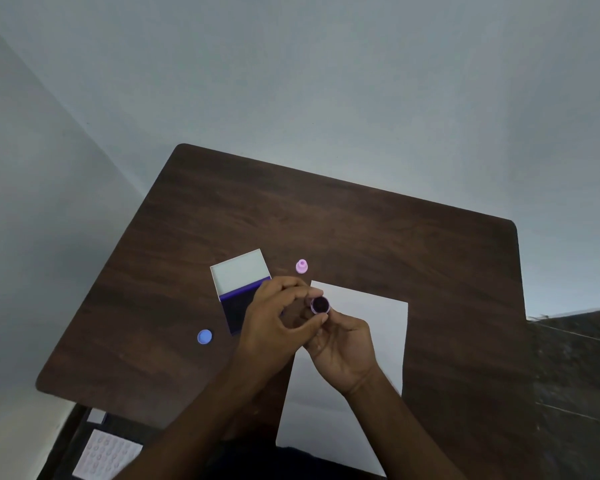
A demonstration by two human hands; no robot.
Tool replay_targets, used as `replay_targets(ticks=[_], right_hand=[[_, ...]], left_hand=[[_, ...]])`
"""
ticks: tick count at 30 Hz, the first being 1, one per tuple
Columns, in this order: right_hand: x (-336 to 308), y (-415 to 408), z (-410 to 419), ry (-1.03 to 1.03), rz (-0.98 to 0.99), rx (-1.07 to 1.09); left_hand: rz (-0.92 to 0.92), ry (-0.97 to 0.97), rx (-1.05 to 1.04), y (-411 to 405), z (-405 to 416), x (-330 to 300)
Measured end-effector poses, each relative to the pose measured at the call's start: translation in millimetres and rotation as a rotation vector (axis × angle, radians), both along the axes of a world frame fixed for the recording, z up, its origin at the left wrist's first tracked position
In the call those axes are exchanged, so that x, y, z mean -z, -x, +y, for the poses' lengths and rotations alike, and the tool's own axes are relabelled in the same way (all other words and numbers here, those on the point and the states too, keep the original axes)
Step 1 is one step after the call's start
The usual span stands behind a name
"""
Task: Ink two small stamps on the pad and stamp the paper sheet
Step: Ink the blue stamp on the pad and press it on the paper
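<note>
Both hands meet over the table's middle around a small purple stamp (320,305), its dark round face turned up toward me. My right hand (340,351) grips the stamp from below. My left hand (278,323) pinches at its side with thumb and fingertips. The open ink pad (238,306), with a white lid (240,273) and dark blue pad, lies just left of the hands, partly hidden by my left hand. A white paper sheet (378,327) lies under and right of the hands. A pink stamp (301,266) stands beyond the paper. A blue round cap (204,337) lies left of the pad.
The dark wooden table (361,230) ends close at the left and far edges, with pale walls behind. Below the table's near-left corner lie a white embossed sheet (106,455) and a small white item (96,416).
</note>
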State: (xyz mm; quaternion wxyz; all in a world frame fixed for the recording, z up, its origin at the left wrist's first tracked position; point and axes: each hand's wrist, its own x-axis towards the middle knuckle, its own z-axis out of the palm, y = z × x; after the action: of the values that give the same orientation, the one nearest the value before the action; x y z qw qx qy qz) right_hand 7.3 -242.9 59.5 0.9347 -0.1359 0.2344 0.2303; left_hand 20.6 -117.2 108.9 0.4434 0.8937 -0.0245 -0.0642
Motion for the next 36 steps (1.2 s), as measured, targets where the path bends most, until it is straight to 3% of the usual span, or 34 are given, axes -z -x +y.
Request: replay_targets(ticks=[8, 11, 16, 19, 21, 23, 27, 31, 36], right_hand=[[7.2, -3.0, -17.9, 0.099, -0.002, 0.031], [15.4, -9.9, -30.2, 0.267, 0.031, 0.009], [31.4, -31.7, -48.7, 1.034, 0.062, -0.097], [46.9, -46.3, -47.6, 1.531, -0.022, -0.235], [55.5, -52.9, -42.2, 1.733, -0.131, -0.286], [63.2, -56.9, -35.5, 1.811, -0.204, -0.297], [74.6, -60.0, -25.3, 1.851, -0.241, -0.310], [82.6, -60.3, -21.8, 1.851, -0.240, -0.340], [87.7, -61.8, -19.9, 1.854, -0.238, -0.361]], left_hand=[[0.085, 0.160, 0.011, -14.7, -9.0, 14.9], [0.125, 0.181, -0.020, -18.9, -12.2, 27.8], [0.270, -0.073, 0.043, -12.0, -11.5, 61.2], [0.373, -0.252, 0.167, -8.1, -9.5, 82.4], [0.364, -0.321, 0.194, -9.0, -9.7, 94.1], [0.344, -0.347, 0.166, -12.0, -11.6, 102.3], [0.478, -0.285, 0.124, -23.4, -16.9, 110.2], [0.244, -0.439, 0.250, -27.0, -20.5, 113.6], [0.239, -0.473, 0.295, -28.2, -20.7, 115.4]])
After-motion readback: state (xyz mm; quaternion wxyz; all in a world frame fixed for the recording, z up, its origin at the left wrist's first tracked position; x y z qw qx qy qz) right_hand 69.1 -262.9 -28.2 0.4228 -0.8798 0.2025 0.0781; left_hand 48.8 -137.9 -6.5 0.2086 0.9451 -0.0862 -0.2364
